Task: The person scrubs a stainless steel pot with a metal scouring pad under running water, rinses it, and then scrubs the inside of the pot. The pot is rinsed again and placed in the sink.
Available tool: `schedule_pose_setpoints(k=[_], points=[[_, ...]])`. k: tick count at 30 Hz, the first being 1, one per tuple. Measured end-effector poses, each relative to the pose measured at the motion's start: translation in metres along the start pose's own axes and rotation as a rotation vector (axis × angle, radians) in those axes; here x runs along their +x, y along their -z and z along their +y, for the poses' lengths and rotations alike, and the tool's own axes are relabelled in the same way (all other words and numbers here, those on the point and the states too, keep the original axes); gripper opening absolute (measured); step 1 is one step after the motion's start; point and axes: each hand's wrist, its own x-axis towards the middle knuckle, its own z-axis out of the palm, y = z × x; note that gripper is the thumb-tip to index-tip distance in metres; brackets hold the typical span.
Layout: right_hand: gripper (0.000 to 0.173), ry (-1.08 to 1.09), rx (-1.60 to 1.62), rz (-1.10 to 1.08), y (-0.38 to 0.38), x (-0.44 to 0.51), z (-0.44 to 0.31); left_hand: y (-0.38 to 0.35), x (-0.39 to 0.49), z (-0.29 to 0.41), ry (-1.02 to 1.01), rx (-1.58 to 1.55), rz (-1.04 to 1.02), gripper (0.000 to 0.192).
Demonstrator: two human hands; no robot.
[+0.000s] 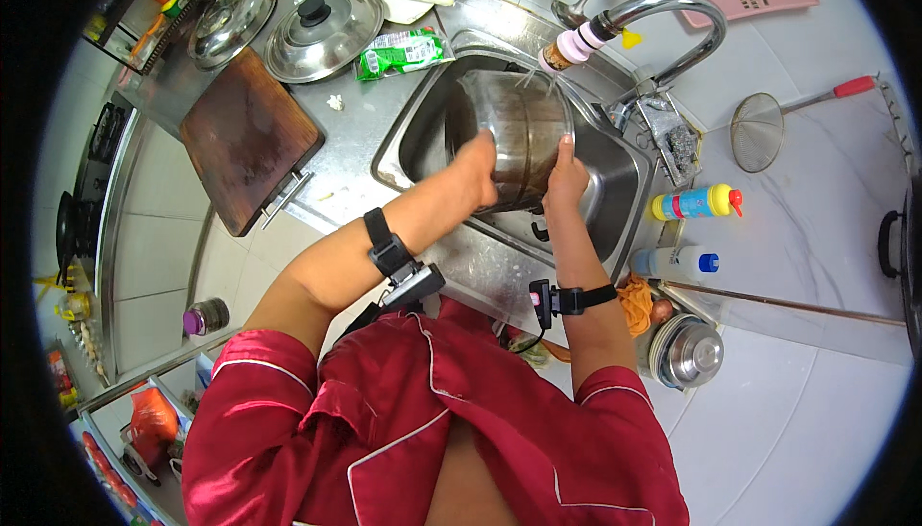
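Observation:
A stainless steel pot (529, 115) with brownish streaks on its wall lies tilted on its side in the sink basin (612, 216). Water runs onto it from the faucet (573, 47), which has a pink and white nozzle. My right hand (567, 179) grips the pot's right edge, thumb on the outside. Against its near left side is my left hand (477, 169), curled, with most fingers hidden. A black handle (539, 230) shows under the pot's near side.
Left of the sink lie a wooden cutting board (248, 140), two pot lids (324, 36) and a green packet (403, 54). On the right are a yellow bottle (691, 202), a blue-capped bottle (673, 261), a wire rack (670, 137), a hanging strainer (758, 133) and stacked bowls (691, 353).

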Motion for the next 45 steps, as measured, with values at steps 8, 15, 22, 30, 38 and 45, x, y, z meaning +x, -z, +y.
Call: schedule_pose_setpoints(k=[8,15,22,30,38,45], points=[[0.057,0.589,-0.613,-0.084,-0.004,-0.038,-0.033,0.024,-0.051,0.086,-0.013,0.421,-0.055,0.087],[0.042,1.480,-0.650,-0.230,-0.003,-0.089,-0.060,0.064,-0.035,0.105,0.139,0.464,-0.081,0.119],[0.041,1.625,-0.640,-0.249,0.003,-0.102,-0.070,0.109,0.032,0.089,0.322,0.543,0.118,0.041],[0.040,1.439,-0.827,-0.217,0.054,-0.121,-0.075,0.110,-0.003,0.056,-0.065,0.478,0.108,0.042],[0.037,-0.057,-0.012,-0.083,0.080,-0.085,-0.030,0.116,-0.020,0.038,-0.422,0.404,0.125,0.056],[0.024,-0.429,0.504,-0.350,0.071,-0.027,0.010,0.136,-0.004,0.041,-0.753,0.440,0.073,0.051]])
